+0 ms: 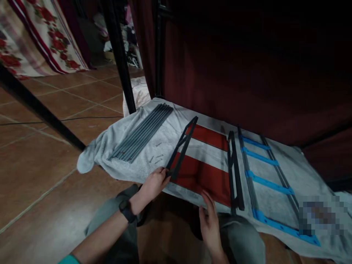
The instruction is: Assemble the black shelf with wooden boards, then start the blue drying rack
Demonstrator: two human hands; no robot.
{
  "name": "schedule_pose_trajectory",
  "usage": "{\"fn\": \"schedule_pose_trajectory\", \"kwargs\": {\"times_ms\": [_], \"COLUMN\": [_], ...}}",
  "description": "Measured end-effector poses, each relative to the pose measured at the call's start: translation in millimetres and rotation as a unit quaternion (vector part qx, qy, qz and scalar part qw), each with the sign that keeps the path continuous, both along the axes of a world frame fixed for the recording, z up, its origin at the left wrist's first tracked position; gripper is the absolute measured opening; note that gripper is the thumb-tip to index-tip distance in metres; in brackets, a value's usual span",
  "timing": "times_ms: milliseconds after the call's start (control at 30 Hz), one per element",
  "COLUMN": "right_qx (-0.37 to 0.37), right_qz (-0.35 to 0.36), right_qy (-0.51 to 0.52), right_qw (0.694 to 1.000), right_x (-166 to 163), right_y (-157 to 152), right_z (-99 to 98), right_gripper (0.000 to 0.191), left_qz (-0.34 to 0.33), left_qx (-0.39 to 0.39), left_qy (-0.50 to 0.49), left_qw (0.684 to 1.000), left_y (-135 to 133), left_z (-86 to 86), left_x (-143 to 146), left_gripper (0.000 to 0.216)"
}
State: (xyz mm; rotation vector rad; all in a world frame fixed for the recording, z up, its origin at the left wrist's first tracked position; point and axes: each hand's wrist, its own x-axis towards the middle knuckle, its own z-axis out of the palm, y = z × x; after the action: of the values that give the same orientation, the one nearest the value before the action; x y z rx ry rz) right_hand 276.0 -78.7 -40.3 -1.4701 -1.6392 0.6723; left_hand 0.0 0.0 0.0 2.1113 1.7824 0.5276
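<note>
My left hand (pixel 154 185) is closed on the near end of a black ladder-like frame piece (pixel 183 146) that lies slanted across a grey towel with red stripes (pixel 203 161). My right hand (pixel 210 220) is open, fingers stretched out, hovering over the towel's near edge just below the red stripe. A second black frame piece (pixel 235 172) lies to the right of it. Further right lies a grey frame with blue cross bars (pixel 264 172).
A bundle of several grey rods (pixel 143 134) lies on the towel's left part, with a few small screws (pixel 155 157) beside it. Black metal legs (pixel 119 55) stand on the tiled floor (pixel 55 165). A dark red curtain (pixel 247 66) hangs behind.
</note>
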Motion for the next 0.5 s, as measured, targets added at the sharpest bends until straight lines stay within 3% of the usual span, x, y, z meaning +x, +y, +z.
{"fn": "schedule_pose_trajectory", "kwargs": {"times_ms": [67,167,333,400,500], "right_qx": [0.020,0.042,0.054,0.067,0.045], "right_qz": [-0.057,-0.173,-0.261,-0.274,-0.182], "right_qy": [0.043,0.092,0.099,0.085,0.026], "right_qw": [0.997,0.980,0.959,0.956,0.982], "right_x": [-4,14,55,62,55], "right_y": [30,64,83,92,122], "right_z": [8.0,24.6,37.4,35.0,29.6], "right_gripper": [0.048,0.054,0.061,0.057,0.043], "left_qz": [0.027,0.074,0.108,0.102,0.094], "left_qx": [0.002,-0.024,-0.058,-0.052,-0.041], "left_qy": [-0.022,-0.067,-0.097,-0.092,-0.073], "left_qw": [0.999,0.995,0.988,0.989,0.992], "left_y": [1,2,6,7,9], "left_z": [-2.3,-3.7,-7.2,-9.8,-13.5], "left_x": [-2,-5,-10,-10,-9], "left_gripper": [0.025,0.025,0.026,0.029,0.033]}}
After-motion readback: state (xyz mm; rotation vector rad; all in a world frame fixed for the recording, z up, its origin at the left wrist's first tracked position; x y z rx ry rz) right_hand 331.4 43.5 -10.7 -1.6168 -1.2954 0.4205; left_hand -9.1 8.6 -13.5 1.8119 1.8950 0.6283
